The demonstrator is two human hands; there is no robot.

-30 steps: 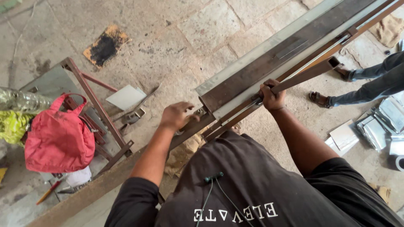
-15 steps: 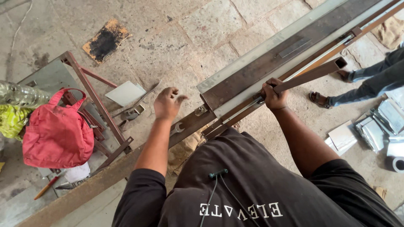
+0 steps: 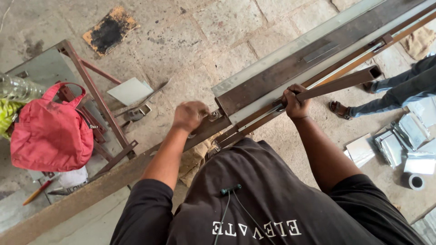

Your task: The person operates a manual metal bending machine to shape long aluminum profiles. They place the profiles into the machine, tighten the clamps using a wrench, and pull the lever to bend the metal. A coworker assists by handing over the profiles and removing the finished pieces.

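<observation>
Gripping the rusty square-tube steel lever [image 3: 338,84] with the right hand [image 3: 294,102], left hand [image 3: 190,115] at the end of the long grey steel bending machine [image 3: 290,75].

Right fingers wrapped tight around the lever's near end; lever runs up-right along the machine's front edge, open tube mouth at the far end. Left hand curled into a loose fist at the machine's near-end corner, touching it; can't tell if it grips anything there. Machine runs diagonally across the stone floor [image 3: 204,41]. Red fabric handbag [image 3: 50,136] sits on a rust-brown angle-iron frame [image 3: 95,97], well left. Another person's jeans leg and sandalled foot [image 3: 340,109] just beyond the lever. Folded shiny sheet-metal pieces [image 3: 395,145] on the floor, right.
</observation>
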